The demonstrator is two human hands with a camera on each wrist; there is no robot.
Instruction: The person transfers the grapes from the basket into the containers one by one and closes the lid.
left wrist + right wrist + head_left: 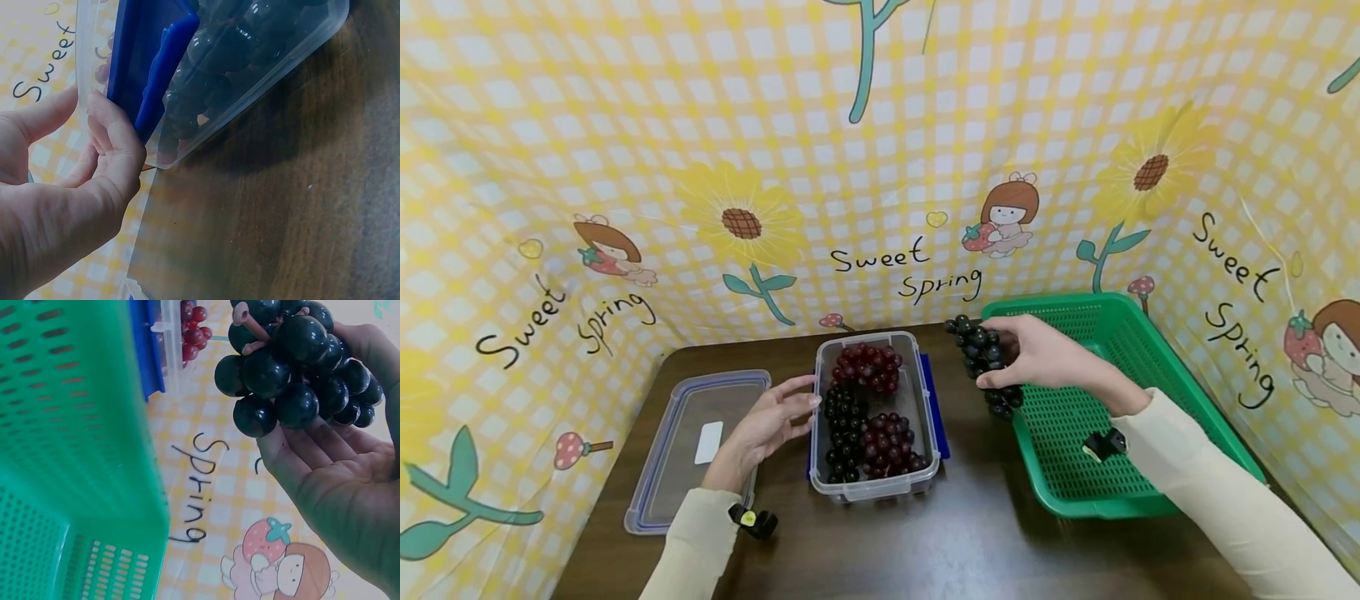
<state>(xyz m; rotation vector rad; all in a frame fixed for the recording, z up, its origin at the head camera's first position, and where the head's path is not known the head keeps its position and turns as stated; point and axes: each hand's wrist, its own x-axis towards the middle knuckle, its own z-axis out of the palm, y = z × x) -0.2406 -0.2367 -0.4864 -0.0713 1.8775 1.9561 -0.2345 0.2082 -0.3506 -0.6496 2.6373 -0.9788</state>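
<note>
In the head view, a clear plastic box [925,400] holds two bunches of red grapes [867,367] and a bunch of black grapes [844,433]. Against the box's left side rests my left hand [769,423], its fingertips touching the wall near the rim and beside a blue side clip [147,69]. My right hand [1037,354] grips another bunch of black grapes [981,350] between thumb and fingers. That bunch hangs in the air between the box and the green basket [1041,492], over the basket's left rim. The right wrist view shows the same grapes [269,372] close up, stem exposed.
A clear lid [673,458] with a bluish edge and a white label lies left of the box on the dark wooden table [880,558]. The perforated green basket stands at the right. A yellow checked cloth [880,167] hangs behind and around the table.
</note>
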